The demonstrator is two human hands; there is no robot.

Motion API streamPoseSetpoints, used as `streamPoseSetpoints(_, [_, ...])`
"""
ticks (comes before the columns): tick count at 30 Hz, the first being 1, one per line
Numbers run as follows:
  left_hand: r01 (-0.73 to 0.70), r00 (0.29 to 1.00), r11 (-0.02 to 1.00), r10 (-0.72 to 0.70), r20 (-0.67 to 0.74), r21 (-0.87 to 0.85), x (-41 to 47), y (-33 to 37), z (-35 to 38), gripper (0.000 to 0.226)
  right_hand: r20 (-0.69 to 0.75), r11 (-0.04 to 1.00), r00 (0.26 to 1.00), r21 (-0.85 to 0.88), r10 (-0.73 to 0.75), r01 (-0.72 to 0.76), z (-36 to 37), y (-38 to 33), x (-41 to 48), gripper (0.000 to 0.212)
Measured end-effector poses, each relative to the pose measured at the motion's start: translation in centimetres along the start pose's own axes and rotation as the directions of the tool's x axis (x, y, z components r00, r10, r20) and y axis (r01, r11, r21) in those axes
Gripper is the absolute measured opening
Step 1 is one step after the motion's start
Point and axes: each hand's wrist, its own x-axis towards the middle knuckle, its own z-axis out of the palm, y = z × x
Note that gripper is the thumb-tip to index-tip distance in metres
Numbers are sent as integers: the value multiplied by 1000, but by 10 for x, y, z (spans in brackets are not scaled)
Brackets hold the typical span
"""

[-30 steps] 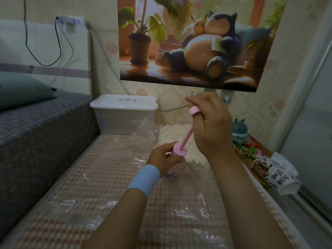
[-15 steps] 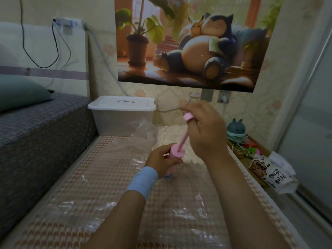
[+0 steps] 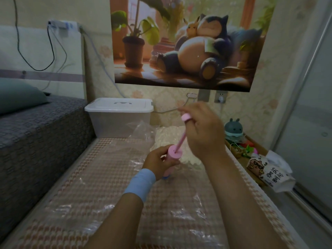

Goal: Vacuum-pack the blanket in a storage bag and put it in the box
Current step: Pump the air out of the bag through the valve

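Left hand [image 3: 158,161] curls round pink pump barrel [image 3: 173,154], base mostly hidden; right hand [image 3: 203,133] grips plunger handle [image 3: 186,117] (fingers blurred). Blanket [image 3: 166,137] half-hidden behind it, far end of clear bag [image 3: 142,131].

Pink, cream and clear things on a checked mat
The pump [image 3: 173,155] is pink. The blanket [image 3: 167,137] is cream. The storage bag [image 3: 86,209] is clear and shiny. The box [image 3: 118,123] is see-through, its lid [image 3: 118,105] white. The mat [image 3: 104,150] has tiny brown-and-white checks. The wristband [image 3: 140,184] is light blue.

Open lane along mat [image 3: 104,150]; bed [image 3: 36,141] walls left, box [image 3: 118,123] blocks far end, paper bag [image 3: 267,171] crowds right.
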Motion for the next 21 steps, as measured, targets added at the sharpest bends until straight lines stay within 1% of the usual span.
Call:
streamPoseSetpoints(2, [-7, 1000, 1000, 7, 7, 10, 0, 0, 2, 58, -131, 997, 990, 38, -54, 60, -6, -7, 4, 33])
streamPoseSetpoints(3, [-7, 1000, 1000, 7, 7, 9, 0, -1, 3, 58, -149, 997, 987, 39, -59, 65, -2, -7, -1, 33])
streamPoseSetpoints(4, [-2, 1000, 1000, 2, 7, 5, 0, -2, 5, 56, -133, 998, 990, 32, -45, 49, 6, -2, -10, 34])
streamPoseSetpoints(5, [3, 1000, 1000, -3, 8, 2, -1, -1, 6, 54, -62, 1000, 998, 21, -1, 3, 16, 4, -23, 35])
streamPoseSetpoints(6, [8, 1000, 1000, -9, 8, 4, -2, -1, 6, 49, 78, 998, 995, 0, 66, -66, 25, 11, -36, 37])
streamPoseSetpoints(7, [18, 1000, 1000, -18, 9, 7, -3, -1, 6, 42, 247, 991, 959, -48, 136, -128, 33, 17, -49, 42])
streamPoseSetpoints(8, [31, 1000, 999, -31, 6, 12, -3, 0, 6, 35, 385, 981, 903, -97, 191, -166, 38, 22, -59, 47])
streamPoseSetpoints(9, [38, 999, 999, -38, 1, 13, -4, 0, 6, 31, 461, 976, 860, -130, 218, -177, 42, 25, -63, 50])
streamPoseSetpoints(10, [33, 999, 999, -33, -4, 12, -4, 0, 6, 30, 478, 974, 850, -132, 224, -182, 42, 25, -61, 47])
streamPoseSetpoints(11, [21, 1000, 1000, -21, -5, 5, -4, 1, 5, 33, 453, 977, 866, -102, 211, -185, 38, 22, -54, 42])
streamPoseSetpoints(12, [9, 1000, 1000, -9, -4, -5, -4, 1, 4, 39, 396, 983, 900, -68, 184, -171, 32, 16, -45, 38])
streamPoseSetpoints(14, [2, 1000, 999, -2, -9, -32, -2, 1, 2, 51, 216, 996, 973, -30, 86, -82, 16, 4, -21, 33])
streamPoseSetpoints(15, [4, 1000, 999, -5, -13, -43, -1, 1, 2, 55, 105, 999, 994, -2, 33, -33, 7, -2, -10, 32])
streamPoseSetpoints(17, [4, 1000, 999, -5, -15, -41, 0, 0, 2, 57, -80, 998, 996, 51, -33, 37, -5, -11, 4, 30])
streamPoseSetpoints(19, [-5, 1000, 1000, 4, -12, -31, 0, 0, 4, 55, -153, 997, 987, 54, -47, 55, 1, -13, 2, 31])
streamPoseSetpoints(20, [-3, 1000, 999, 3, -10, -35, 0, 0, 5, 54, -145, 999, 989, 40, -25, 31, 8, -9, -6, 33])
streamPoseSetpoints(21, [3, 1000, 999, -3, -9, -42, -1, 0, 6, 53, -83, 999, 996, 22, 25, -23, 18, -3, -18, 35])
